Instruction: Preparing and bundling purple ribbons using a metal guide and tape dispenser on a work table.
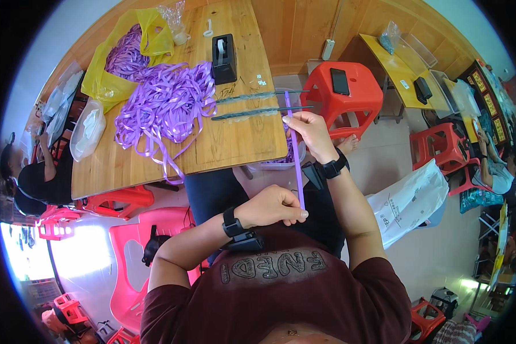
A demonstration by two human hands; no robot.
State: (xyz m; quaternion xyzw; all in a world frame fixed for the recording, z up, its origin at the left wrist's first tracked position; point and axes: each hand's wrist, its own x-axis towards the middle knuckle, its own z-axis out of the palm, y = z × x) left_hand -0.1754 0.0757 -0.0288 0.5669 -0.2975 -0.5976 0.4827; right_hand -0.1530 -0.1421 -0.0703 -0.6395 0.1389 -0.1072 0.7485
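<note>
A narrow purple ribbon (298,172) is stretched between my hands, just off the right edge of the wooden table (241,152). My left hand (274,206), close to my body, pinches its lower end. Higher up, my right hand (311,133) grips the ribbon between thumb and fingers. Beyond that hand the ribbon's upper part reaches two thin dark rods (292,108) that stick out past the table edge; whether it loops around them I cannot tell. A large tangled heap of purple ribbon (160,109) lies on the table to the left.
A yellow plastic bag (100,83) holding more ribbon and a black tape dispenser (224,63) stand on the table. Below its right edge is a tub with purple pieces (281,165). A red stool (355,92) carries a phone (339,81). At right lies a white sack (410,200).
</note>
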